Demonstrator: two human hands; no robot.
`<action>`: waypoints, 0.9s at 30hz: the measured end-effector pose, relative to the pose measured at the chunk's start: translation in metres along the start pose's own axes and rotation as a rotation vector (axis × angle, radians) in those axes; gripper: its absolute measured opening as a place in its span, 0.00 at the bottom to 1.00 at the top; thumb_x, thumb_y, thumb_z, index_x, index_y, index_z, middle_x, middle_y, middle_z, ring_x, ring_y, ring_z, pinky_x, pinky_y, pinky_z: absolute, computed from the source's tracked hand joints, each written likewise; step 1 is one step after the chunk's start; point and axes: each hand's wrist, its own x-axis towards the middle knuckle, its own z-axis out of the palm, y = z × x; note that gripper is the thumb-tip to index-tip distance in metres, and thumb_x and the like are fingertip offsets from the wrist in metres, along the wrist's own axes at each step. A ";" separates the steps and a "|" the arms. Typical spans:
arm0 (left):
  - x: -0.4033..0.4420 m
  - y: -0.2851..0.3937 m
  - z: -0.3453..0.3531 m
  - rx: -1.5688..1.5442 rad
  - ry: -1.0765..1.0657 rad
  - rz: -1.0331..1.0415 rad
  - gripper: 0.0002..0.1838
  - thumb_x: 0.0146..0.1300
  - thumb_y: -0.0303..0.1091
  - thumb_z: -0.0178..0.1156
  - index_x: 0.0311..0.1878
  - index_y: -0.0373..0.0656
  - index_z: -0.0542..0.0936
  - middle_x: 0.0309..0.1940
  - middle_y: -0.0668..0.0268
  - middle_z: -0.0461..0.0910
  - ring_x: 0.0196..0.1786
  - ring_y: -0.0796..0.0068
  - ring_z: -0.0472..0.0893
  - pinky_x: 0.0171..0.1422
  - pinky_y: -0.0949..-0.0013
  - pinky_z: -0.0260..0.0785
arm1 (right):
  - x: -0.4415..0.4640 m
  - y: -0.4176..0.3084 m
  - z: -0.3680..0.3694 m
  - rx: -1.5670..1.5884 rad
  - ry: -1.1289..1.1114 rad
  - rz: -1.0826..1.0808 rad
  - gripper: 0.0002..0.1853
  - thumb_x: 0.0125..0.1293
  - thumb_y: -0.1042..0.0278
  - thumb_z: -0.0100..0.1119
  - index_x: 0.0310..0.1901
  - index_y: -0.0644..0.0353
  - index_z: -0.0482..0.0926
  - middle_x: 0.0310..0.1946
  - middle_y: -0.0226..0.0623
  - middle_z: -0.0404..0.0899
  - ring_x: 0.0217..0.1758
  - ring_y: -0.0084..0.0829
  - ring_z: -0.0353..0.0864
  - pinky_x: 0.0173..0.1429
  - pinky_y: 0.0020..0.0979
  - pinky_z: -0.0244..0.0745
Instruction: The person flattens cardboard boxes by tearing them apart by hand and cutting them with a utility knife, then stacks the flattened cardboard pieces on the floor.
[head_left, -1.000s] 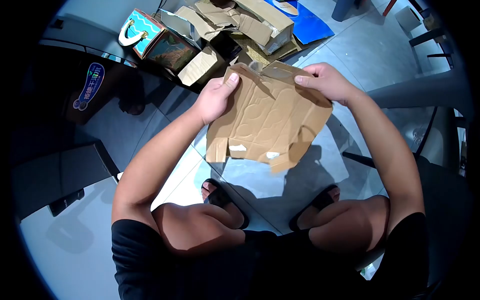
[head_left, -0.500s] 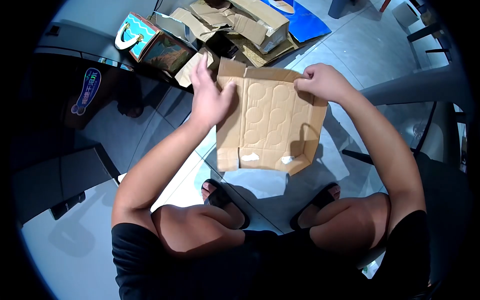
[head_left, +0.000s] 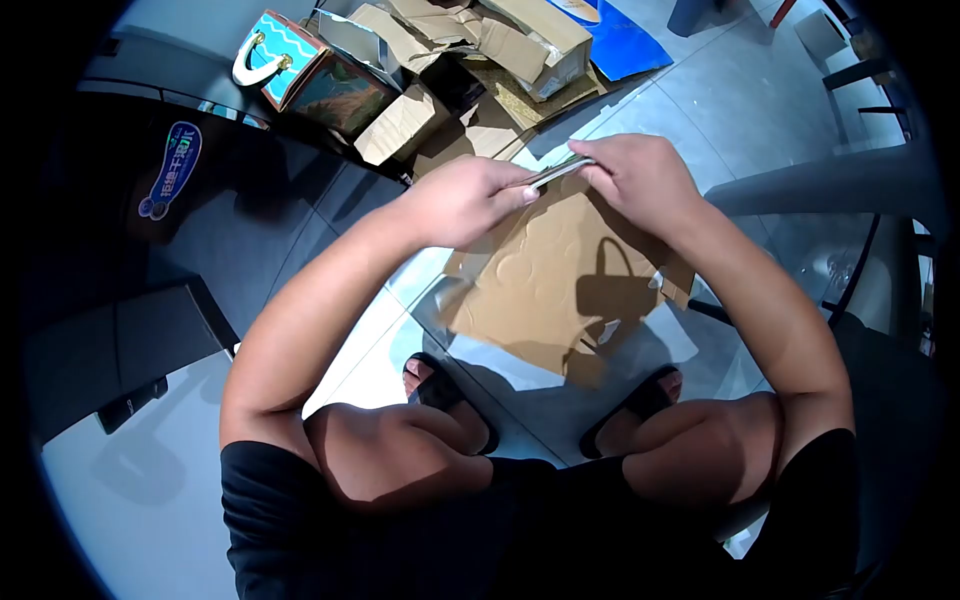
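Between my knees and the cardboard pile hangs a flattened brown cardboard box [head_left: 545,270], tilted, with faint round embossed marks and a torn white patch near its lower right. My left hand [head_left: 475,200] pinches its upper edge, thumb on the near side. Close beside it, my right hand [head_left: 640,180] grips the same edge, fingers wrapped over and thumb beneath. A thin pale strip of the edge shows between the two hands. The far side of the cardboard is hidden.
Ahead lies a pile of opened cardboard boxes [head_left: 500,50], with a teal handled gift box [head_left: 315,70] at its left and a blue sheet [head_left: 630,45] behind. A grey chair [head_left: 830,180] stands right. My sandalled feet rest on the tiles.
Both hands have come together at the top edge, the left moving right. The cardboard has turned askew, its lower part swinging down; my left fingers have gone from spread to pinching.
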 end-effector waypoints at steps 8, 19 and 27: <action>-0.007 -0.047 -0.007 -0.547 0.041 0.059 0.20 0.87 0.46 0.57 0.64 0.40 0.87 0.51 0.63 0.89 0.52 0.78 0.82 0.63 0.68 0.75 | -0.002 0.034 -0.007 0.038 0.130 -0.166 0.16 0.68 0.61 0.73 0.55 0.57 0.91 0.34 0.41 0.90 0.37 0.45 0.90 0.44 0.44 0.85; 0.005 -0.003 0.024 -0.590 -0.080 -0.103 0.30 0.82 0.61 0.59 0.62 0.41 0.86 0.39 0.66 0.85 0.39 0.76 0.80 0.52 0.67 0.77 | 0.021 -0.013 -0.024 -0.074 -0.371 -0.207 0.19 0.70 0.48 0.70 0.33 0.57 0.86 0.29 0.42 0.85 0.36 0.51 0.88 0.41 0.50 0.82; 0.003 0.002 0.028 -0.322 -0.106 -0.124 0.25 0.87 0.52 0.48 0.50 0.39 0.85 0.29 0.62 0.81 0.34 0.69 0.79 0.48 0.60 0.75 | 0.008 -0.004 -0.012 -0.039 -0.248 -0.281 0.22 0.71 0.47 0.69 0.28 0.58 0.82 0.23 0.41 0.82 0.30 0.51 0.85 0.36 0.49 0.80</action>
